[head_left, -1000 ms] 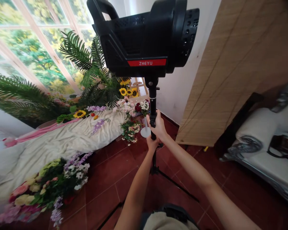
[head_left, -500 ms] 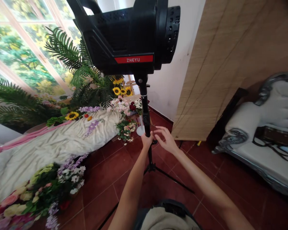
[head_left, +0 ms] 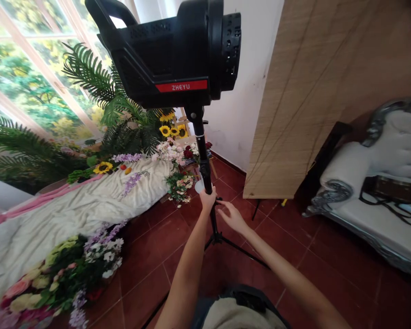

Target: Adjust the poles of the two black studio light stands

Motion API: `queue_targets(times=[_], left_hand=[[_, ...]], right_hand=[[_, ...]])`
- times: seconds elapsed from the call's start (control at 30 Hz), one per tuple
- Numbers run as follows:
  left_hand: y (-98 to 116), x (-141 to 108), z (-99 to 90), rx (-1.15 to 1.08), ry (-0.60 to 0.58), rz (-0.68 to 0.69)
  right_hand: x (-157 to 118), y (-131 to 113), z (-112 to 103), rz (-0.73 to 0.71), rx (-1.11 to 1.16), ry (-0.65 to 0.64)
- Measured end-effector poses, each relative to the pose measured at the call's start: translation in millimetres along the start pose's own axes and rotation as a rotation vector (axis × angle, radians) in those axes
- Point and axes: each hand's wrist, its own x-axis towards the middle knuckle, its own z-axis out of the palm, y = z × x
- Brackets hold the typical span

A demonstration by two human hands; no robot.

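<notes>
A black studio light (head_left: 171, 55) with a red label sits on top of a black light stand (head_left: 202, 153), a little tilted. My left hand (head_left: 208, 199) is wrapped round the stand's pole below the light. Just right of the pole, a small dark knob (head_left: 219, 199) sticks out of the stand. My right hand (head_left: 233, 218) is beside this knob, fingers stretched and apart from the thumb. Its fingertips reach the knob or come very close; I cannot tell whether they touch. The stand's legs (head_left: 243, 250) spread over the floor.
A cream cloth (head_left: 144, 183) with flowers lies on the left, near a bouquet (head_left: 68, 269) and palm leaves (head_left: 92, 73). On the right stand a bamboo blind (head_left: 277, 137) and a white sofa (head_left: 397, 151) bearing a brown bag (head_left: 395, 188). Red tiles (head_left: 150, 256) cover the floor.
The light and the upper pole have shifted left in view. My right hand has come down and closer to the knob. My left hand still grips the pole.
</notes>
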Motion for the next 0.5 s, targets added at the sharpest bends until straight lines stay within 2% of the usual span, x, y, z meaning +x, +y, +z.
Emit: queue_targets(times=[0.17,0.3,0.4,0.5], left_hand=[[2.4,-0.7,1.3,0.003,0.013,-0.003],[5.8,-1.8,1.9,0.064,0.061,0.013],[7.6,-2.3,1.8,0.076,0.088,0.023],[8.0,-2.6,1.6,0.048,0.052,0.014]], right_hand=[[3.8,1.1,13.6,0.137,0.351,0.058],[17.8,-6.2,15.7,0.242,0.480,0.078],[22.6,-9.1,10.4,0.261,0.354,0.074],[18.6,-6.6,0.8,0.177,0.030,0.111]])
